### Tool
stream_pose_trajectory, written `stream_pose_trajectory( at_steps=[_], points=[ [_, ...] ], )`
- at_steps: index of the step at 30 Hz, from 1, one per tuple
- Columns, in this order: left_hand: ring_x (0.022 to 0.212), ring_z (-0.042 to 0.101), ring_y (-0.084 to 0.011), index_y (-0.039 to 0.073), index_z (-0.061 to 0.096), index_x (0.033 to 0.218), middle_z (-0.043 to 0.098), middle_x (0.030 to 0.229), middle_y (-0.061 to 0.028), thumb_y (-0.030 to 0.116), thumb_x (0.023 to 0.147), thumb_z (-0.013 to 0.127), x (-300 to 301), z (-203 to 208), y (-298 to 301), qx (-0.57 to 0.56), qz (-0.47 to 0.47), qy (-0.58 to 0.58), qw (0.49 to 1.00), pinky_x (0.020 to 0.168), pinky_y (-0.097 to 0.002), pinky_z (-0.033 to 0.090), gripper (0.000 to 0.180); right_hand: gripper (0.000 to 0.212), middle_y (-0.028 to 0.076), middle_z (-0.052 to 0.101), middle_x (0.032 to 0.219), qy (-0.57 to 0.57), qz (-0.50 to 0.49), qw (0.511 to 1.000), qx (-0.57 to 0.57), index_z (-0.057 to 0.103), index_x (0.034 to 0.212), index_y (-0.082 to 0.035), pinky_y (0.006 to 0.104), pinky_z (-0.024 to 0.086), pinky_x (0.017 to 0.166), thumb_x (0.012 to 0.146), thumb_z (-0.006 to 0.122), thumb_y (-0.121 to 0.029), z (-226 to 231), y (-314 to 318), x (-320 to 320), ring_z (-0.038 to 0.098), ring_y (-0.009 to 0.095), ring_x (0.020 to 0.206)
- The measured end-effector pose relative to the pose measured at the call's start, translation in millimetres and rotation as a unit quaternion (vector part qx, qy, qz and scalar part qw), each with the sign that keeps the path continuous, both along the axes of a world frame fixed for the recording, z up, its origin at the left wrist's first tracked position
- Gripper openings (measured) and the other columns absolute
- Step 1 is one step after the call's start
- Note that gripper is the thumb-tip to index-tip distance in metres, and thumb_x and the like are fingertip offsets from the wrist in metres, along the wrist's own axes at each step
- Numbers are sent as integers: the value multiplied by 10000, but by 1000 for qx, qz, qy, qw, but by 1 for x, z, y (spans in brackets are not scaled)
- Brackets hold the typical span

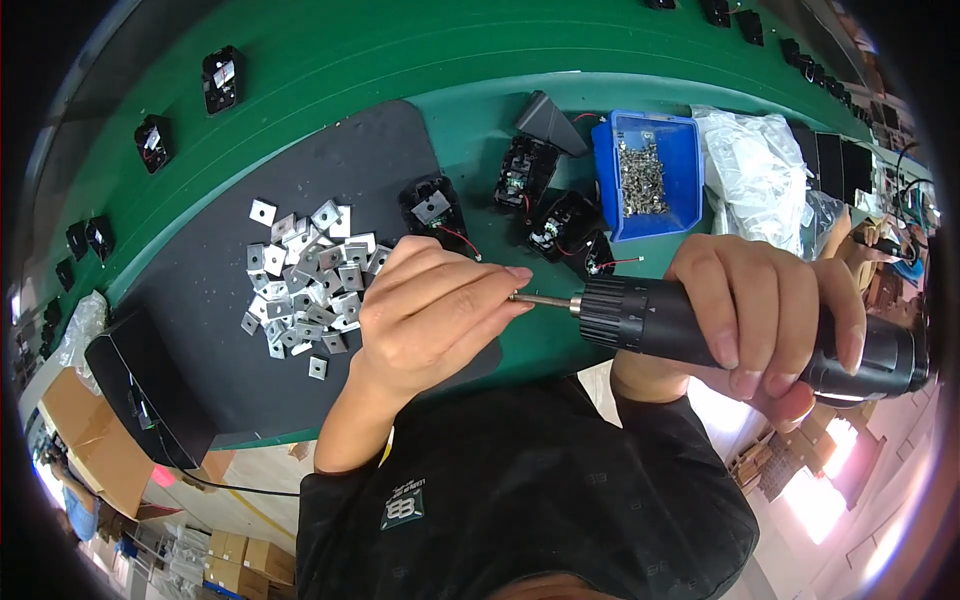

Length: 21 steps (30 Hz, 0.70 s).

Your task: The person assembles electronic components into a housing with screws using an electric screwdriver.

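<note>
My right hand [765,310] is wrapped round a black electric screwdriver [650,318], held level with its metal bit [548,299] toward the left. Thumb and fingers of my left hand [435,310] are pinched together at the bit's tip; a tiny metallic piece shows there, too small to name surely. Beyond my left hand lies an open black housing [433,207] with a metal plate and a red wire. Two more open black housings [526,170] [562,222] with circuit boards and wires sit behind the bit. A blue bin [612,180] holds many small screws [642,180].
Square metal plates [318,280] with holes lie heaped on a black mat [215,330] to the left. Clear plastic bags [750,165] are right of the bin. Across the back, a green conveyor belt [400,60] carries black housings [222,80]. A black box [150,385] stands front left.
</note>
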<state>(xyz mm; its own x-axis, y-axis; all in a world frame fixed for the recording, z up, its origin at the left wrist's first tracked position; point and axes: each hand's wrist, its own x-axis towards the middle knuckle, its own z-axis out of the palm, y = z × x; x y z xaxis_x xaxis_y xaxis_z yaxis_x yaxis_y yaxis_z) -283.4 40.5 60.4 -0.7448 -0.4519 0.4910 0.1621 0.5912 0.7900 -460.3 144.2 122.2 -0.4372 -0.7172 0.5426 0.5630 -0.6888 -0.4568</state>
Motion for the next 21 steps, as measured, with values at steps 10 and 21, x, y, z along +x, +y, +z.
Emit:
stream_pose_trajectory(
  at_steps=[10, 21],
  points=[
    [1177, 532, -280, 32, 485, 1326, 561, 1309, -95, 344, 491, 846, 22, -12, -35, -125, 82, -265, 953, 1012, -424, 307, 962, 368, -59, 539, 831, 133, -59, 983, 111, 500, 1128, -236, 266, 393, 730, 839, 719, -175, -22, -12, 13, 498, 84, 708],
    [1100, 554, -227, 102, 563, 1227, 602, 1128, -47, 188, 548, 825, 13, -28, -37, -87, 75, -272, 955, 1019, -458, 299, 734, 373, 6, 527, 769, 160, -99, 974, 127, 425, 1057, -144, 334, 440, 688, 798, 648, 5, -53, -42, 29, 522, 146, 673]
  ],
)
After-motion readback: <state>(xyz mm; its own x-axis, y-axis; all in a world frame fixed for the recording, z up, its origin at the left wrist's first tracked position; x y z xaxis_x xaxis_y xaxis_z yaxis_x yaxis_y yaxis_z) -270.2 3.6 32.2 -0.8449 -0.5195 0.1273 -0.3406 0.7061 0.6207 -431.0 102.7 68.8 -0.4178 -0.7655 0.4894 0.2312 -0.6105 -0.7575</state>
